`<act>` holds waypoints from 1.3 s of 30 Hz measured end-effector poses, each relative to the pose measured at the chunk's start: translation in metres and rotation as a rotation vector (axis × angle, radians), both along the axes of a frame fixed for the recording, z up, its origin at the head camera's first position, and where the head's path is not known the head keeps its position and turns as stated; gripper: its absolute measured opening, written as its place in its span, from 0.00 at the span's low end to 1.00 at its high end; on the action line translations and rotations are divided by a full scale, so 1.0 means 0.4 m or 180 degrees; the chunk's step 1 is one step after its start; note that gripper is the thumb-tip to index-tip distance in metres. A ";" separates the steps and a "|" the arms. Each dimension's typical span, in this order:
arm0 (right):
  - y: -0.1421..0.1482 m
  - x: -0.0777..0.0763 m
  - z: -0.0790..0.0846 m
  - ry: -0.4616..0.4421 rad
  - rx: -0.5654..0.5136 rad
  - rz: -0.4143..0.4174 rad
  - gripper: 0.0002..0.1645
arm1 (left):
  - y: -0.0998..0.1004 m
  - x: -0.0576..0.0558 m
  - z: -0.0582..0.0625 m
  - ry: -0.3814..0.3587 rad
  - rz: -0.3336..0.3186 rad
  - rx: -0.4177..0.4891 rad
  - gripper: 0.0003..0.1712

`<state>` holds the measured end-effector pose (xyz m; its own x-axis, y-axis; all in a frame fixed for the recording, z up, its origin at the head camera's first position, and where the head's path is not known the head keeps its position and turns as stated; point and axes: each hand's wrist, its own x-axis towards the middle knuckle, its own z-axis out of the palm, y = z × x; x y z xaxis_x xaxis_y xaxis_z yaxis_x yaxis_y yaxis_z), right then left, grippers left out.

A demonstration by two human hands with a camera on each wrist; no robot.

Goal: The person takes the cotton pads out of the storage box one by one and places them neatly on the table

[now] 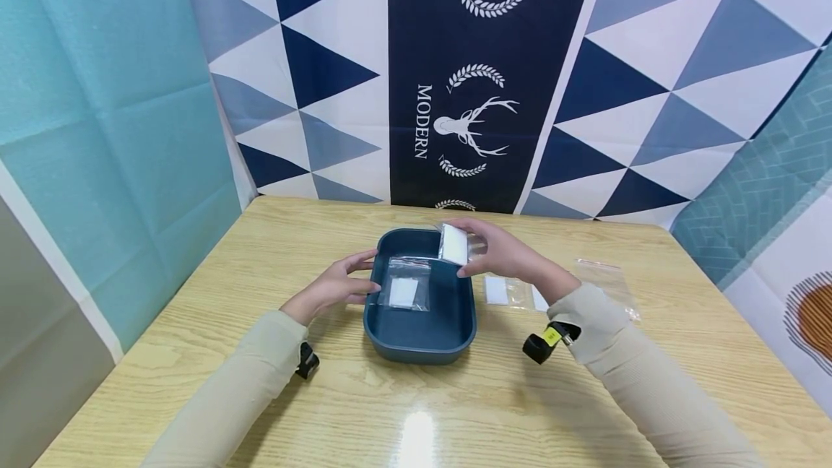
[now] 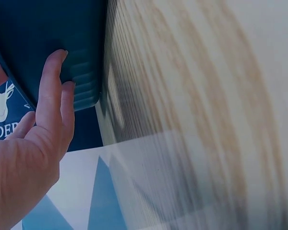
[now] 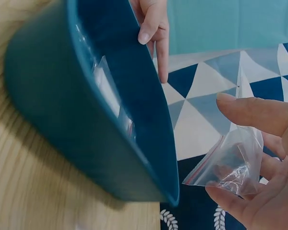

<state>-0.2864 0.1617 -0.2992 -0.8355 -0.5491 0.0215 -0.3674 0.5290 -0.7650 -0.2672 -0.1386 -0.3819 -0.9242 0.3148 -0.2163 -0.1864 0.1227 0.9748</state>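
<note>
A dark blue plastic bin (image 1: 419, 334) stands on the table. My left hand (image 1: 333, 284) grips its left wall, thumb over the rim and fingers against the ribbed outer side (image 2: 84, 79). Inside lies a clear zip bag (image 1: 404, 293) with a white card-like piece in it. Over the bin's far right corner, my right hand (image 1: 507, 248) pinches another clear zip bag (image 1: 453, 245) between thumb and fingers. This one also holds a white piece, and its red-lined zip edge shows in the right wrist view.
Right of the bin, more clear bags with white pieces (image 1: 497, 290) lie on the wooden table (image 1: 416, 410), partly behind my right forearm. Farther right is a flat clear bag (image 1: 607, 284). Patterned cloth (image 1: 338, 71) hangs along the back edge.
</note>
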 end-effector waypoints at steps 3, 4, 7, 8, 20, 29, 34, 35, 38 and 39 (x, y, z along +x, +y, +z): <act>0.025 0.010 -0.007 0.0023 -0.0069 0.0002 0.49 | -0.002 0.001 -0.001 -0.0010 -0.0035 0.0096 0.43; 0.033 0.014 -0.010 0.0029 -0.0065 -0.0005 0.49 | -0.002 0.001 -0.001 -0.0011 -0.0049 0.0130 0.43; 0.055 0.025 -0.022 0.0049 -0.0019 -0.0013 0.48 | -0.003 0.002 -0.002 0.0001 -0.0049 0.0142 0.43; 0.063 0.029 -0.027 0.0056 0.0001 -0.0016 0.48 | -0.002 0.001 -0.003 -0.0010 -0.0034 0.0146 0.43; 0.118 0.078 -0.077 0.0212 0.0365 -0.0211 0.47 | -0.003 0.001 -0.005 -0.0025 0.0012 0.0100 0.43; 0.165 0.116 -0.128 0.0256 0.0300 -0.0110 0.47 | -0.004 0.001 -0.007 -0.0035 -0.0002 0.0117 0.43; 0.194 0.142 -0.148 0.0341 0.0458 -0.0113 0.46 | -0.002 -0.001 -0.007 -0.0019 0.0011 0.0082 0.42; 0.198 0.148 -0.151 0.0328 0.0484 -0.0126 0.46 | -0.002 -0.001 -0.005 -0.0020 0.0023 0.0070 0.42; 0.210 0.161 -0.164 0.0299 0.0525 -0.0131 0.46 | -0.001 -0.003 -0.006 -0.0014 0.0037 0.0036 0.41; 0.213 0.165 -0.169 0.0268 0.0515 -0.0131 0.46 | -0.001 -0.002 -0.006 -0.0016 0.0038 0.0033 0.41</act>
